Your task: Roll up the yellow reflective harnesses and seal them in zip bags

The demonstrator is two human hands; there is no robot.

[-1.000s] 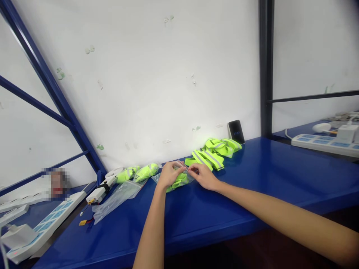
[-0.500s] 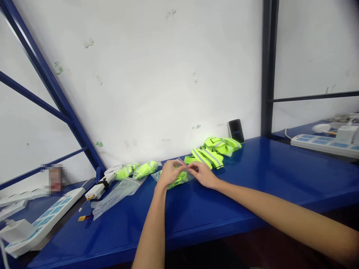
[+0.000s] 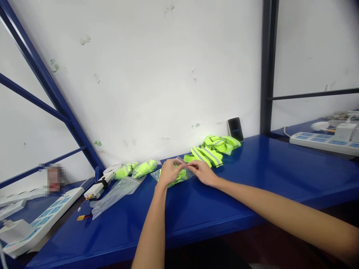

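Both my hands pinch the red-striped top edge of a clear zip bag point(image 3: 191, 174) on the blue table. A neon yellow-green reflective strap point(image 3: 181, 176) lies bundled inside it. My left hand point(image 3: 169, 172) grips the edge from the left, fingers closed. From the right, my right hand point(image 3: 202, 172) pinches the same edge close to the left thumb. Behind the right hand lie loose neon reflective straps point(image 3: 209, 156), striped with grey. Two filled bags rest to the left: a neon bundle in clear plastic point(image 3: 145, 169) and another neon bundle point(image 3: 125, 170) beside it.
Flat clear zip bags point(image 3: 116, 194) lie on the blue table point(image 3: 269, 175) at left, next to a white battery pack point(image 3: 97, 188) with a yellow connector. A phone-like device point(image 3: 235, 129) leans on the wall. Power strips point(image 3: 53, 213) flank the table; a blue metal post point(image 3: 56, 89) rises at left.
The view has shifted very slightly. Both hands stay on the bag's top edge with almost no visible movement.
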